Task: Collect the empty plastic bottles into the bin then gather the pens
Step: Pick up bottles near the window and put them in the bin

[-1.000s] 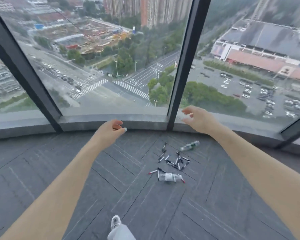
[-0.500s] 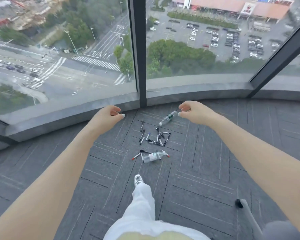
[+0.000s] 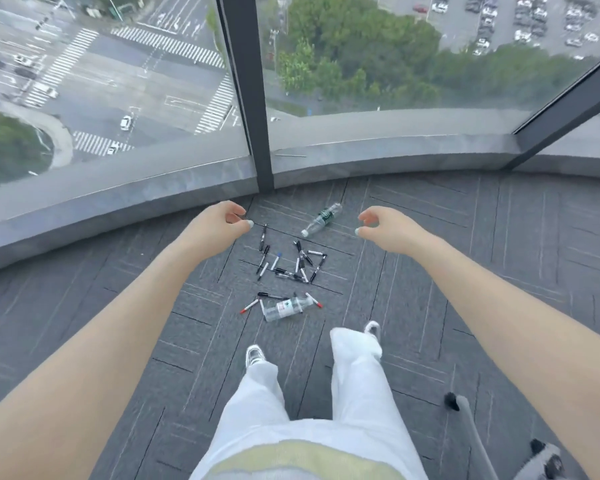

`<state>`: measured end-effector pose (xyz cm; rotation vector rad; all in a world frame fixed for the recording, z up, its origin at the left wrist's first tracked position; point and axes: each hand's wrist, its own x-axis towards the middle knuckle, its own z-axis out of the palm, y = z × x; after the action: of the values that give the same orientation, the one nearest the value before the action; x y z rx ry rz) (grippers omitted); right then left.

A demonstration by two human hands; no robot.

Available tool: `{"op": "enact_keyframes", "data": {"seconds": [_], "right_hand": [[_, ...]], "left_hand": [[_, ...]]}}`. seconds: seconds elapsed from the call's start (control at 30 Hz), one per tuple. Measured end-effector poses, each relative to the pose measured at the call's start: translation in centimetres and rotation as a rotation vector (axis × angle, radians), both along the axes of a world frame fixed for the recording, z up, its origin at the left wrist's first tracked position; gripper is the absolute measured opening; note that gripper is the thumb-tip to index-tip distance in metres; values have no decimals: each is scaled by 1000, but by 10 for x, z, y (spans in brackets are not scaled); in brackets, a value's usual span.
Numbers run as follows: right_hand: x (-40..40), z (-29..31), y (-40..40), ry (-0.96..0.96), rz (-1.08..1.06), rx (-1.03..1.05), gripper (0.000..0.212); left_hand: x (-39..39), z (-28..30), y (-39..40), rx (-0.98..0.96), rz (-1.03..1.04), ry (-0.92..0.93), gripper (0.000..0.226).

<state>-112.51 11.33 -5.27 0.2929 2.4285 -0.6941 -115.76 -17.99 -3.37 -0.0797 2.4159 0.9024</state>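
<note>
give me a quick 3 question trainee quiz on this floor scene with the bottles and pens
1. How many plastic bottles lie on the carpet?
2. True or false: the left hand holds a pen.
3. Which bottle lies nearer the window: A, green-label bottle, or B, red-label bottle?

Key:
1. Two.
2. False; both it and the right hand are empty, fingers curled.
3. A.

One head-worn camera looks steeply down at the carpet (image 3: 118, 341) from standing height.
</note>
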Motion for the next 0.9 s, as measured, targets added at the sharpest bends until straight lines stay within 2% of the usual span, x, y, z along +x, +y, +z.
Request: {"op": "enact_keyframes", "data": {"seconds": [0.17,0.33,0.5,0.63,0.77,0.9], "right_hand": [[-78,-30,31,-36,258,60,44],[-150,-71,56,-63,544,117,39],[-196,-123,66,-112,696,164,36],[-211,-176,58,-101,759,188,36],[-212,-244,50,-59,819,233,31],[-205,-339,56,-22,935,307,42]], "left_hand": [[-14,-35,29,-51,147,-70,39],[-10,-84,75,-116,380,-155,39],[-1,-137,133,-90,356,-317,40],[-6,-179,149,-76,415,-309,38],[-5,-244,145,-119,425,-283,40],[15,-345,143,-75,546,-306,36]]}}
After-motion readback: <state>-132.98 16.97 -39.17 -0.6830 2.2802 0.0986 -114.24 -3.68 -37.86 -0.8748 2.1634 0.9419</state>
